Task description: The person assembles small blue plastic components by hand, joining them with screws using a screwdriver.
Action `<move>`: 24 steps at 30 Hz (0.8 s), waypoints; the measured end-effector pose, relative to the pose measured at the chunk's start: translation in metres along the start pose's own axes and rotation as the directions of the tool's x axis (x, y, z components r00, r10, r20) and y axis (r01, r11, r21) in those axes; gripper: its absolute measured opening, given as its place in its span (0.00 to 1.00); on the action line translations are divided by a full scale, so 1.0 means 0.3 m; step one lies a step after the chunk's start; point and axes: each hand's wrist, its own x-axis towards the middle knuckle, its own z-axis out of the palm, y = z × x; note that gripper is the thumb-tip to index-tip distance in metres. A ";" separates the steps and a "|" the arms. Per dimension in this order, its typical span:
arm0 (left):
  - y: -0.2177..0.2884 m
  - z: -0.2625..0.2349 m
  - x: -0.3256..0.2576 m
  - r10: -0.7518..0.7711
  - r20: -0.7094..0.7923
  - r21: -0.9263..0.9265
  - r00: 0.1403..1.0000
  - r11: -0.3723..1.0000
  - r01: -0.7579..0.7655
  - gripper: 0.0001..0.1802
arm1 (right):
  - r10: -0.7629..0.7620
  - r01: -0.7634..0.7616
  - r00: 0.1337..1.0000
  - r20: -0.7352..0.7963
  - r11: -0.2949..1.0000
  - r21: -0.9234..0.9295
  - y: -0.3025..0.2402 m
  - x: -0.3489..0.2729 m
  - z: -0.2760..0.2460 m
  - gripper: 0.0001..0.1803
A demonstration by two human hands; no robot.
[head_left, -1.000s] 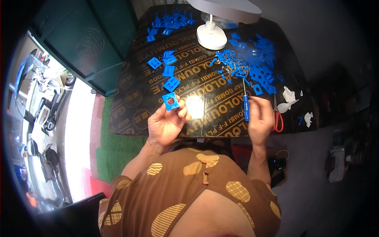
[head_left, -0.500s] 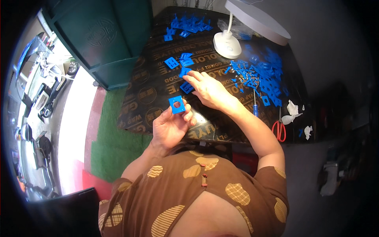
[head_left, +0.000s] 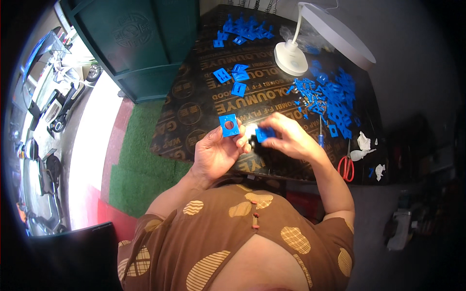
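Note:
My left hand (head_left: 216, 154) holds up a square blue plastic plate (head_left: 226, 130) with a round hole in its middle, pinched at its lower right edge. Just to the right, my right hand (head_left: 292, 138) grips another blue plastic piece (head_left: 264, 134), smeared by motion, above the table's near part. Beyond the hands lie a few flat blue plates with slots, among them a single plate (head_left: 238, 89) nearest to me and another plate (head_left: 222, 75) at the left of the group.
The dark printed table (head_left: 194, 121) bears a large heap of blue parts (head_left: 335, 97) with small screws at right. Another blue pile (head_left: 247, 28) lies at the back. A white lamp (head_left: 291, 58), a screwdriver (head_left: 321, 139), red-handled scissors (head_left: 345, 169) and crumpled white tissue (head_left: 363, 141) are also there.
My right hand has come back toward me from the small group of plates, now carrying a blue piece. The plate in my left hand stays held up. The view has shifted slightly.

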 end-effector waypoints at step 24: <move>-0.098 0.051 0.085 -0.094 0.009 0.043 0.996 0.995 0.094 0.25 | -0.059 -0.016 0.728 0.683 0.995 0.103 -0.086 -0.132 -0.108 0.13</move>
